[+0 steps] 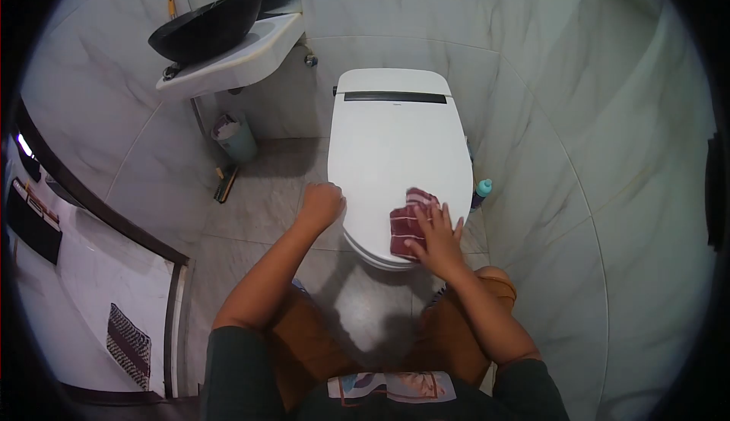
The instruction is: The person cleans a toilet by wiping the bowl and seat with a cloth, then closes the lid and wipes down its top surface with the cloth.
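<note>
A white toilet with its lid down stands in front of me. My right hand holds a maroon cloth with pale stripes against the front right part of the lid, its fingers spread over the cloth. Part of the cloth bunches up beyond the fingertips. At the lid's left edge, my left hand is closed like a fist. Its fingertips are hidden, and I cannot tell whether they grip anything.
A black basin sits on a white counter at upper left. Below are a bin and a brush on the floor. A bottle with a turquoise cap stands right of the toilet. Marble-patterned walls close in; a doorway opens at left.
</note>
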The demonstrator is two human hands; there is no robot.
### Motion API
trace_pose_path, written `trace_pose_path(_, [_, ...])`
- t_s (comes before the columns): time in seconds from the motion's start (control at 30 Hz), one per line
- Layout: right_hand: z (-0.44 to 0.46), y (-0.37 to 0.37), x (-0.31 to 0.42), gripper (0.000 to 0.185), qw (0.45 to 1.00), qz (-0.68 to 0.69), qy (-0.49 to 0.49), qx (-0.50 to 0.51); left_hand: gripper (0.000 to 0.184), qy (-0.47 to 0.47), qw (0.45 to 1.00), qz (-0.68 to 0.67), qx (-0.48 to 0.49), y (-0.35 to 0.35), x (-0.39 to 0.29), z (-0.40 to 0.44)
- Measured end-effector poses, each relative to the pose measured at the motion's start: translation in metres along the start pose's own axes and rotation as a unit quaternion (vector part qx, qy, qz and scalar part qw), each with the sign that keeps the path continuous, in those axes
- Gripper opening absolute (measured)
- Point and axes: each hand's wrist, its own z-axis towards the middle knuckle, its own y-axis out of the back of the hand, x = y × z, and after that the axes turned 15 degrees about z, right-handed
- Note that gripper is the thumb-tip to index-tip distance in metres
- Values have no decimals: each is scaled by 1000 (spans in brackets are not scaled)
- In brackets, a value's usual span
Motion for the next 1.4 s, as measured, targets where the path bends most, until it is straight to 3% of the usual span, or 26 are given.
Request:
trace_pose_path(0.13, [4, -24, 8, 66, 994, -66, 82, 12, 20, 20, 998, 1, -67, -3, -4, 1])
trace_pose_path(0.27, [28, -32, 13, 63, 985, -74, 147, 45, 22, 30, 998, -38, -27, 10, -6, 6])
trace_pose_path(0.37, [72, -41, 13, 62, 981, -43, 173, 77, 33, 68, 989, -132, -27, 2, -9, 9])
trace_pose_path(0.43, [107, -50, 14, 61, 983, -28, 172, 63, 51, 185, 955, -159, -166, -48, -17, 14])
trace_pose_path(0.47, [126, -54, 14, 61, 985, -31, 158, 52, 60, 223, 934, -254, -116, -72, -13, 23])
trace_pose_path(0.5, [144, -58, 14, 61, 988, -34, 144, 41, 60, 225, 934, -254, -113, -81, -11, 29])
trace_pose_path(0.57, [178, -65, 12, 61, 992, -38, 118, 14, 58, 290, 847, -438, -79, -93, -10, 35])
trace_pose_path(0.8, [278, -67, -35, 57, 993, -78, 49, -78, 55, 306, 840, -439, -91, -84, -17, 34])
trace_pose_path(0.97, [300, -29, -98, 60, 979, -135, -64, -141, 54, 313, 851, -411, -94, -65, -17, 31])
trace_pose_path(1.17, [259, 4, -130, 60, 967, -138, -122, -174, 55, 311, 858, -405, -51, -59, -13, 33])
trace_pose_path(1.4, [176, 9, -119, 54, 968, -140, -100, -181, 59, 293, 897, -331, 3, -62, -7, 32])
